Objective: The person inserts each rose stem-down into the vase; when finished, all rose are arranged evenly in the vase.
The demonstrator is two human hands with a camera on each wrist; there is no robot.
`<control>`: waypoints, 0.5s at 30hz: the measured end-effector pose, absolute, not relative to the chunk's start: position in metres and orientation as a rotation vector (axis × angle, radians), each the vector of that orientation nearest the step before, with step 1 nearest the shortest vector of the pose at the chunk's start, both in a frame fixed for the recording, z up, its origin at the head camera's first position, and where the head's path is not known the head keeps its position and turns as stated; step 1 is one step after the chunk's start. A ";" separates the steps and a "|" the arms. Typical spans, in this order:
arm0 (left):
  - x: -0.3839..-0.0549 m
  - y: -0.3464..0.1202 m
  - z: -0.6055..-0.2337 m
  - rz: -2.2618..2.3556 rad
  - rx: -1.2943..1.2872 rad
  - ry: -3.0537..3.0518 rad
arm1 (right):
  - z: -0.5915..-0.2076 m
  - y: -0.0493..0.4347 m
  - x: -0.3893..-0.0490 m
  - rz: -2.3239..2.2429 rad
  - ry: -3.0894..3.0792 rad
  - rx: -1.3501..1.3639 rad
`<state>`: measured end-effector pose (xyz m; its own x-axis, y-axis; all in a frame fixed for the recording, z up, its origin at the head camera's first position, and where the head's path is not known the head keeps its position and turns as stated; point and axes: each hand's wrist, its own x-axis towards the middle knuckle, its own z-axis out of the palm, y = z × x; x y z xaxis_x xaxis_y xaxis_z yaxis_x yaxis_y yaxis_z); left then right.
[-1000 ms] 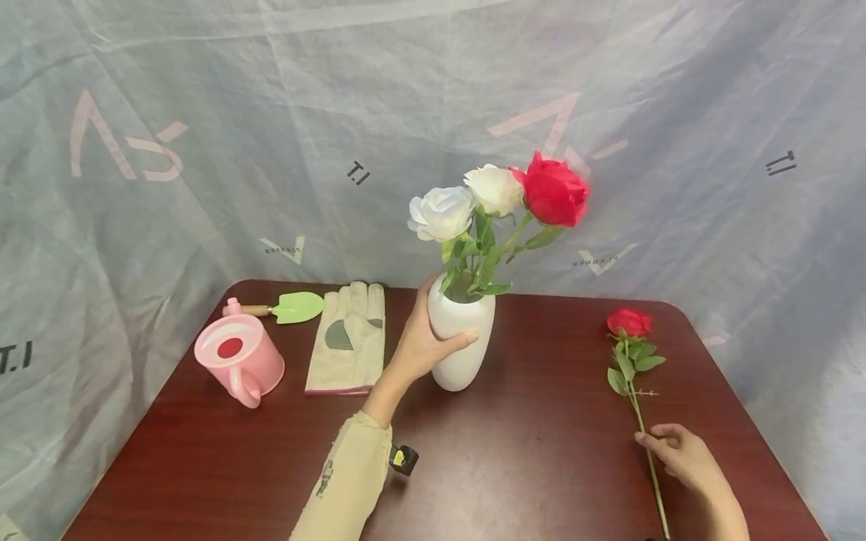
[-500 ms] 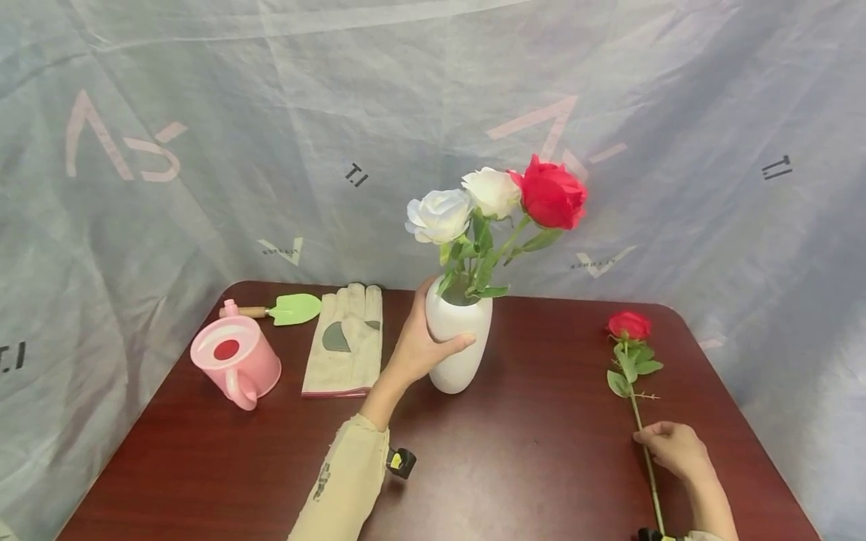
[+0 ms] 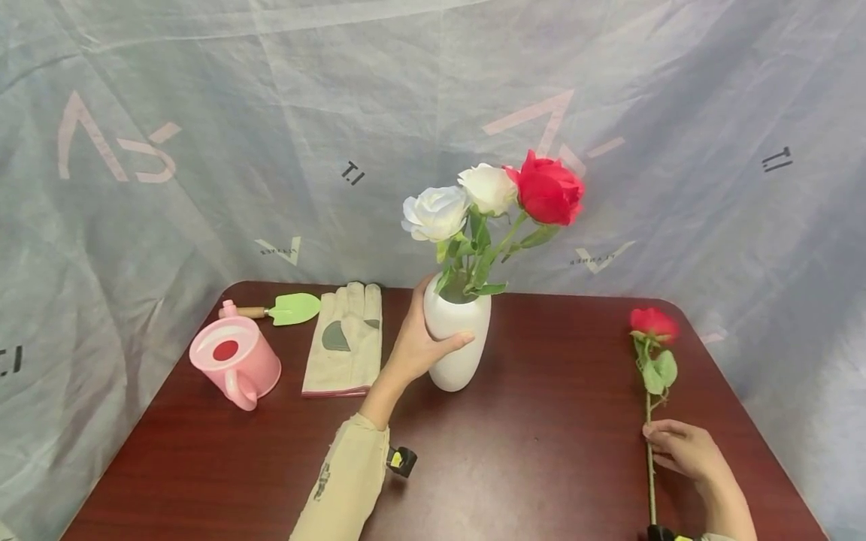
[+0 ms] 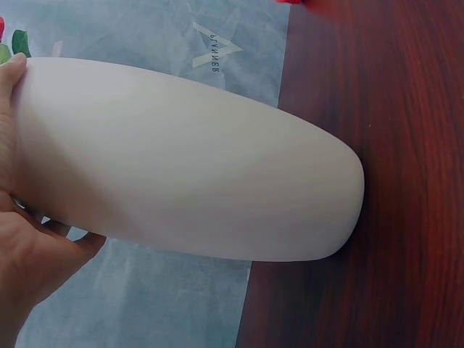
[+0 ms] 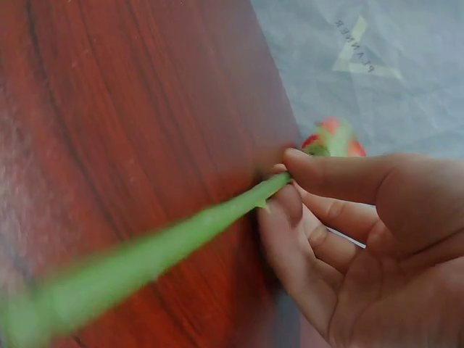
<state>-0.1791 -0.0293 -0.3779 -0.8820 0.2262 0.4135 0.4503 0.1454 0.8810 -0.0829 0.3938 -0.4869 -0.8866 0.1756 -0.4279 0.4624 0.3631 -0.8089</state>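
Note:
A white vase (image 3: 460, 353) stands on the table, and my left hand (image 3: 421, 342) grips it round its upper side, thumb across the front. Two white roses (image 3: 435, 214) and one red rose (image 3: 549, 189) rise from its mouth. In the left wrist view the vase (image 4: 196, 167) fills the middle, its base against the wood. At the right of the table, my right hand (image 3: 686, 451) pinches the green stem of a second red rose (image 3: 653, 324) between thumb and fingers. The right wrist view shows that stem (image 5: 159, 250) blurred, running to the fingertips, with its bloom beyond them.
On the left of the dark red table (image 3: 514, 466) stand a pink watering can (image 3: 260, 368) and, behind it, a green trowel (image 3: 295, 309) with a wooden handle. Beside them lies a cream glove (image 3: 345, 346). A grey printed cloth (image 3: 304, 113) hangs behind the table.
My right hand has closed its pinch on the rose stem. The rose has shifted right and turned, its leaves now facing differently. My left hand keeps its hold on the vase.

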 end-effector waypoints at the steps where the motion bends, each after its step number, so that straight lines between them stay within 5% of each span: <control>1: -0.179 -0.030 -0.378 -1.822 -0.669 -2.230 | -0.487 0.394 -0.082 -1.562 2.345 0.577; 15: -0.180 -0.029 -0.378 -1.827 -0.660 -2.239 | -0.486 0.383 -0.071 -1.812 2.418 0.579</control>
<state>-0.1802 -0.0288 -0.3784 -0.8859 0.2250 0.4057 0.4426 0.1476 0.8845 -0.0713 0.3831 -0.4861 -0.9272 0.2569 -0.2727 0.3339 0.2361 -0.9126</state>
